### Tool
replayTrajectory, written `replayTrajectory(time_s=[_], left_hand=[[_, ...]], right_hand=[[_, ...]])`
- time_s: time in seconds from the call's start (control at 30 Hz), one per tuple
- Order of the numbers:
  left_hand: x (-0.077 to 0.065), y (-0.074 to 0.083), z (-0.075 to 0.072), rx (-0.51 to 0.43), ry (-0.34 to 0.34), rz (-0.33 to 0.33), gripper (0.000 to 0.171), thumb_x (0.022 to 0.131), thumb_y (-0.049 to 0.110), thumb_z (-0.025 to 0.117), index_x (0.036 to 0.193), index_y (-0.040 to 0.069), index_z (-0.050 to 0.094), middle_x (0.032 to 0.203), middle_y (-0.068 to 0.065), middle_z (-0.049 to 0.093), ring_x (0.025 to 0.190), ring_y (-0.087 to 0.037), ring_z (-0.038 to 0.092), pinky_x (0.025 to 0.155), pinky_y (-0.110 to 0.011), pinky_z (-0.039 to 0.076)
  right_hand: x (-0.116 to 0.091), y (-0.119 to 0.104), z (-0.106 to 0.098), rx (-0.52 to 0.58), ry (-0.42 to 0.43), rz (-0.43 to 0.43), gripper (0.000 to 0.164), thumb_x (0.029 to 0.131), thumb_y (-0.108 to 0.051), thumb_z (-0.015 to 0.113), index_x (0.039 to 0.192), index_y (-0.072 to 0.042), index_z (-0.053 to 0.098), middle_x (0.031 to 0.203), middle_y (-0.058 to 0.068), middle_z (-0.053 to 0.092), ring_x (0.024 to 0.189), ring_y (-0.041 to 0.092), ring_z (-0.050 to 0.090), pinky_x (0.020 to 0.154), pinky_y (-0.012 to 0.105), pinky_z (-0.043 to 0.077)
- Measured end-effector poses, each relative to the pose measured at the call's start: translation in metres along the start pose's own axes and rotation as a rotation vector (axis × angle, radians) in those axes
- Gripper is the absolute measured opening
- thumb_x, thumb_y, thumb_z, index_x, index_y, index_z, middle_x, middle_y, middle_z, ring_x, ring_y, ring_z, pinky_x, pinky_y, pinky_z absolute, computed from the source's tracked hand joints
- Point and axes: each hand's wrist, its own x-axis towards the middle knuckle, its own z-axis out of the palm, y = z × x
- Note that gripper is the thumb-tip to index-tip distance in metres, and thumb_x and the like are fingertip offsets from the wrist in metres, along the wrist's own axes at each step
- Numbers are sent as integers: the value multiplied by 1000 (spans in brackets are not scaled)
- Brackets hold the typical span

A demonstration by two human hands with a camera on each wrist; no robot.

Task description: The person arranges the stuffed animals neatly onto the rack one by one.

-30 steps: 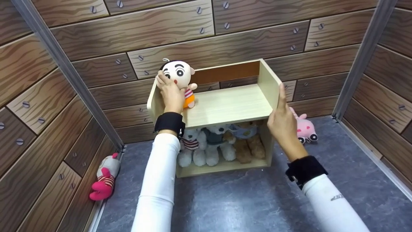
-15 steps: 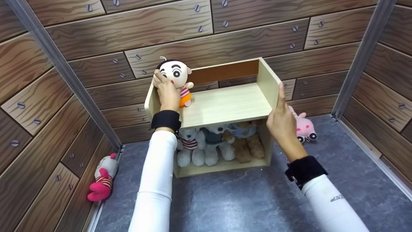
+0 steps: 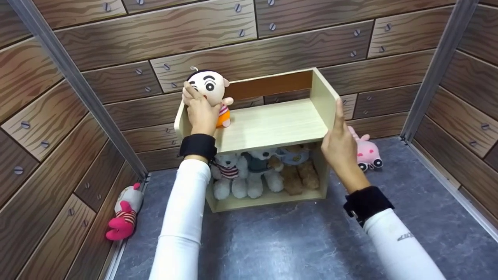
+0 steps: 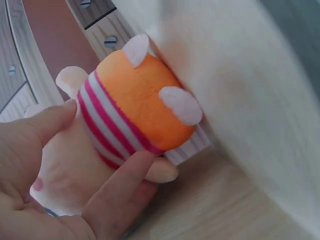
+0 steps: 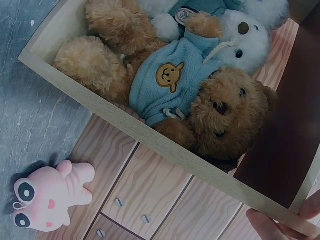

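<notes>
My left hand [image 3: 203, 111] grips a plush doll [image 3: 210, 86] with a big white head, black brows, a striped top and orange shorts. It sits at the left end of the upper board of a pale wooden shelf [image 3: 268, 123], against the side panel. Thumb and fingers [image 4: 122, 187] lie on either side of its head and striped body in the left wrist view. My right hand [image 3: 340, 146] grips the shelf's right side panel, index finger stretched up along its edge. In the right wrist view, fingertips [image 5: 262, 225] wrap that panel.
Plush bears fill the lower compartment, among them a brown bear [image 5: 225, 115] in a blue top. A pink plush toy [image 3: 367, 152] lies on the floor right of the shelf. A grey and pink plush [image 3: 126, 214] leans at the left wall. Wood-patterned walls [image 3: 218, 46] stand around.
My left hand and the doll have shifted slightly left toward the side panel, with the view drifting a little too. The right hand keeps its hold on the shelf.
</notes>
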Motion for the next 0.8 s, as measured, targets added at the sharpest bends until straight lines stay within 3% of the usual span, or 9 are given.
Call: replayTrajectory(time_s=[0.2, 0.4, 0.57, 0.67, 0.73, 0.8], left_hand=[[-4, 5, -7, 27, -9, -31, 119, 82, 37, 82, 158, 5, -5, 144, -36, 34, 102, -46, 64, 89, -47, 54], [-14, 3, -15, 3, -17, 2, 121, 82, 38, 82, 157, 6, -7, 153, -33, 27, 102, -45, 66, 87, -49, 55], [-34, -1, -25, -2, 18, 56, 111, 87, 31, 75, 157, 8, -8, 144, -32, 40, 101, -44, 65, 85, -50, 53], [-52, -9, -31, 10, 116, 142, 98, 87, 24, 70, 158, 6, 5, 133, -28, 51, 100, -42, 64, 85, -52, 52], [-65, -18, -32, 37, 219, 235, 78, 86, 20, 69, 151, 5, 30, 124, -23, 58, 100, -40, 62, 79, -53, 53], [-78, -29, -31, 55, 327, 317, 54, 85, 16, 70, 134, 3, 54, 117, -18, 61, 103, -38, 59, 79, -52, 53]], right_hand=[[0, 1, 0, 1, 4, 5, 91, 87, 7, 50, 161, -24, 6, 130, 35, 57, 68, 46, 56, 55, 56, 48], [1, -1, 0, -3, -1, -3, 89, 88, 6, 50, 161, -23, 8, 127, 35, 58, 64, 44, 55, 52, 54, 47], [1, 0, 0, -8, -1, 8, 89, 88, 6, 50, 161, -25, 8, 113, 34, 61, 60, 40, 51, 51, 51, 46], [0, 1, 1, -7, -7, 11, 89, 89, 5, 49, 161, -25, 7, 106, 32, 61, 59, 38, 50, 51, 50, 46], [-1, 2, 2, -7, -7, 7, 89, 89, 5, 49, 161, -26, 7, 105, 31, 61, 59, 37, 49, 50, 50, 45], [-1, 3, 2, -7, -2, -8, 88, 90, 4, 49, 161, -26, 7, 110, 32, 61, 58, 37, 50, 49, 50, 45]])
